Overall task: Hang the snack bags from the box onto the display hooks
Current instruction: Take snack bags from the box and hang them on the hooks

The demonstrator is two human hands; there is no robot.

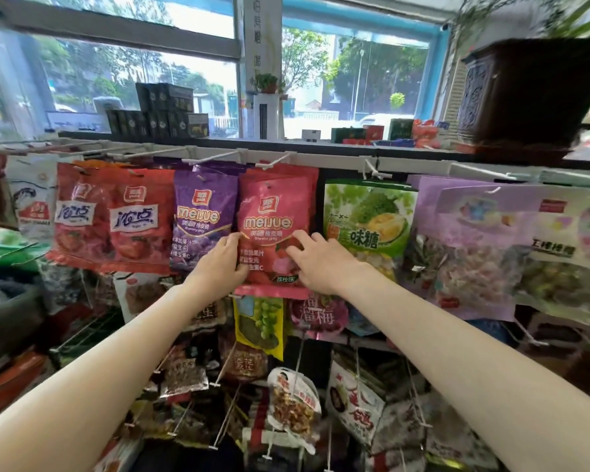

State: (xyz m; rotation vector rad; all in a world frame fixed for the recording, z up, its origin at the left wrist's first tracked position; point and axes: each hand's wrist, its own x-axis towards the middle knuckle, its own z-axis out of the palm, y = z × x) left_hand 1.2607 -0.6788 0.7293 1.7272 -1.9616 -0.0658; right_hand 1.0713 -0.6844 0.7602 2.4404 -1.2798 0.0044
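Though blurred at the far left end of the top rail (321, 157), readable there as a white snack bag (31, 206) on a peg. Next along the rail, two red bags (138, 219) side by side, overlapping a little. Then a purple bag (203, 216), hung from a white hook (218, 155) and touching the red one on its left.

Near the middle of the rail, the pink bag (273, 212): foremost of a stack of like bags, upright, its top up at its own hook (274, 162), though whether the hole is seated on the hook cannot be told. Left grip (223, 264) clamped on the pink bag's left edge, low down, thumb on the front and fingers curled round the edge, just overlapping the purple bag. Right grip (321, 264) apart, fingers spread and nearly straight, tips laid on the front of the pink bag toward its lower right.

Directly below, on the next row down, a yellow bag with green grapes (259, 325).

Right of the pink stack, just beside it, a green durian-candy bag (368, 216). Toward the right end of the rail, lilac bags (470, 240), large, overlapping, blurred.

Above the rail on the top shelf: dark boxes (164, 110) stacked left of centre, a dark carved planter (525, 90) at the right end.
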